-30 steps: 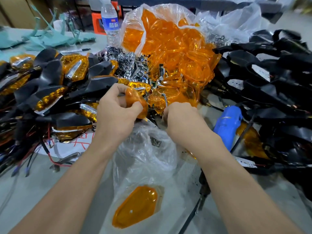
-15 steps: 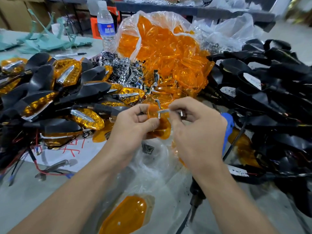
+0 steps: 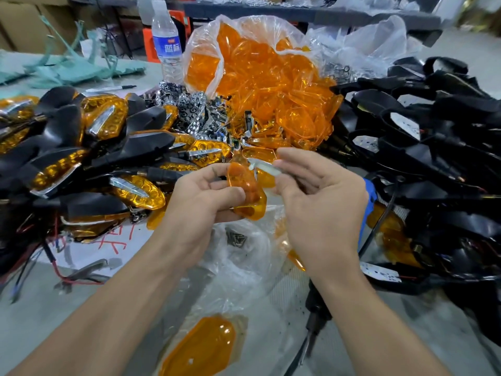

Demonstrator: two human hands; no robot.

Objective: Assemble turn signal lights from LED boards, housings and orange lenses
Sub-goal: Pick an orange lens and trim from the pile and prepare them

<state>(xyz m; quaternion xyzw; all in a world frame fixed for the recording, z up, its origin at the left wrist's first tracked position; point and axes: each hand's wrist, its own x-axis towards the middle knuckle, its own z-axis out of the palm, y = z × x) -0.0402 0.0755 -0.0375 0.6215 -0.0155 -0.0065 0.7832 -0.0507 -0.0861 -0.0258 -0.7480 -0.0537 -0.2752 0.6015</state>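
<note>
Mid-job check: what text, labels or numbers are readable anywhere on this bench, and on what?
No text here reads clearly.
Water bottle, blue label: white characters, too blurred to read.
White paper at left: red handwritten strokes, illegible.
White boards among the black housings: dark specks only, too small to read.

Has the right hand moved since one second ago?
Yes. The right hand has lifted out of the lens pile toward the person, now covering most of the blue tool.

One wide-angle head view, facing forward and down, close over left hand [image 3: 206, 196] and right hand [image 3: 322, 204] — table [image 3: 29, 324] stretching away beyond.
</note>
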